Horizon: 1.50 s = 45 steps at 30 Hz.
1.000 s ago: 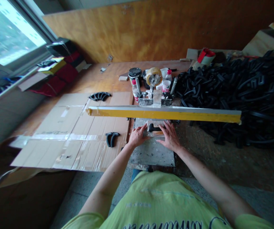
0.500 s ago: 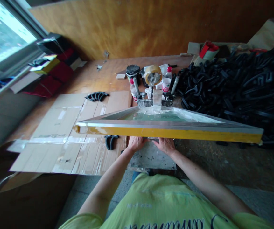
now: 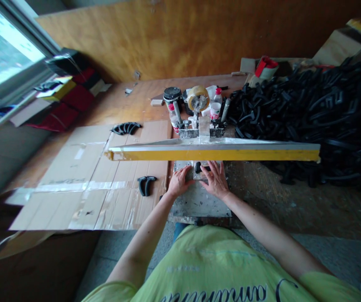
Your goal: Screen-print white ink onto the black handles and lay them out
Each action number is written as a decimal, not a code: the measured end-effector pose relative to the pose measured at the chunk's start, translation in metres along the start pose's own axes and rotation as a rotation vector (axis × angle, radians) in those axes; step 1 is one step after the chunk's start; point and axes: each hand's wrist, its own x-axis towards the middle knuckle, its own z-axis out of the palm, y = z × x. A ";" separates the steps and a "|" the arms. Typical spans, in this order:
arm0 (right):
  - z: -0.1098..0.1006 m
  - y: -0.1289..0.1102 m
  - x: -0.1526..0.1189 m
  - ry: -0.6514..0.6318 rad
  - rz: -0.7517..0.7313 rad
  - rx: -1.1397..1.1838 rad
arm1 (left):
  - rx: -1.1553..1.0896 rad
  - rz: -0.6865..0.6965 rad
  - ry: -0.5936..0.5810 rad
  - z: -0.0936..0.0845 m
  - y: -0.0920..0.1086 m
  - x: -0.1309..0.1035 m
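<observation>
A screen-printing frame [image 3: 211,154] with a yellow front edge is tilted up on its hinge over a grey base plate [image 3: 199,201]. Below its edge, a small black plastic piece [image 3: 198,167] sits on a pale holder on the plate. My right hand [image 3: 216,181] has its fingers over the right end of this piece, which they partly hide, with the thumb at the holder's front. My left hand [image 3: 179,182] rests at the holder's left side, fingers stretched out and holding nothing. Curved black plastic pieces [image 3: 146,185] lie on cardboard to the left.
Flattened cardboard [image 3: 105,167] covers the table's left, with a row of curved black pieces [image 3: 126,128] farther back. A large heap of black pieces [image 3: 309,109] fills the right. Behind the frame stand a tape roll [image 3: 198,100], a dark-lidded can [image 3: 172,94] and red-capped bottles [image 3: 218,95].
The frame's front edge has swung up and away, uncovering the black piece on the holder. Both hands, earlier partly under the edge, now show fully, with the right fingers at the piece.
</observation>
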 end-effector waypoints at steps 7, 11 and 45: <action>0.000 -0.001 -0.001 -0.035 0.025 -0.017 | -0.010 -0.025 0.051 0.012 -0.002 -0.003; 0.001 -0.002 0.000 -0.006 -0.005 -0.007 | -0.029 0.009 0.069 0.014 -0.001 -0.004; 0.012 0.009 -0.025 0.116 0.337 0.189 | -0.220 -0.306 0.154 0.023 0.037 0.005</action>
